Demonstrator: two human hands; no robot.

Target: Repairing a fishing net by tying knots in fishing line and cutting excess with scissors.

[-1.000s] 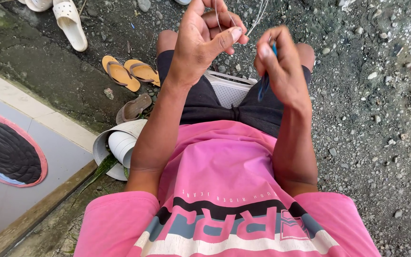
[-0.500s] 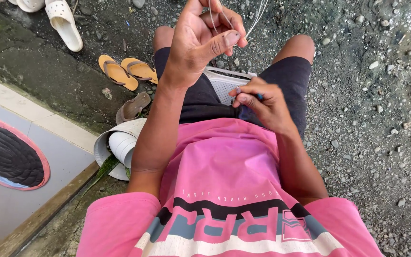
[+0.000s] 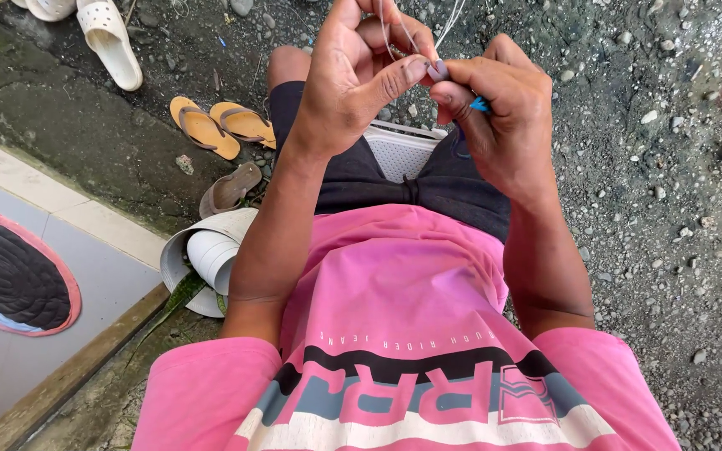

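Comparing this moment with the two earlier views, findings follow.

Right hand (image 3: 495,125): half a second ago it lay low on the lap, against the dark shorts (image 3: 453,188); it is now raised and meets the left hand at the fingertips.
Left hand (image 3: 357,79): raised throughout, palm toward the camera; little change in place, thumb now pressed toward the right fingertips.
Grip, left: fingers curled narrow around thin pale strands (image 3: 453,18) that run up out of the top of the view; thumb and forefinger pinched on them.
Grip, right: closed narrow, fingertips pinching at the same spot as the left thumb; a small blue object (image 3: 480,104) shows just under the fingers, tucked into the hand. Its kind cannot be told.
Strands: held between both hands at the pinch point, leading upward and away from the grip.
Meaning of the change, as judged: the work on the strands has gone from one-handed holding to two-handed pinching, so a fine step at the meeting point appears in hand.
Below the grip: white perforated tray (image 3: 399,154) resting between the knees.
Left of the grip: yellow sandals (image 3: 219,125) on the dark ground, a brown sandal (image 3: 229,190) nearer, a white clog (image 3: 110,42) farther off.
Lower left of the grip: curled white sheet (image 3: 206,250) beside the tiled step (image 3: 68,209).
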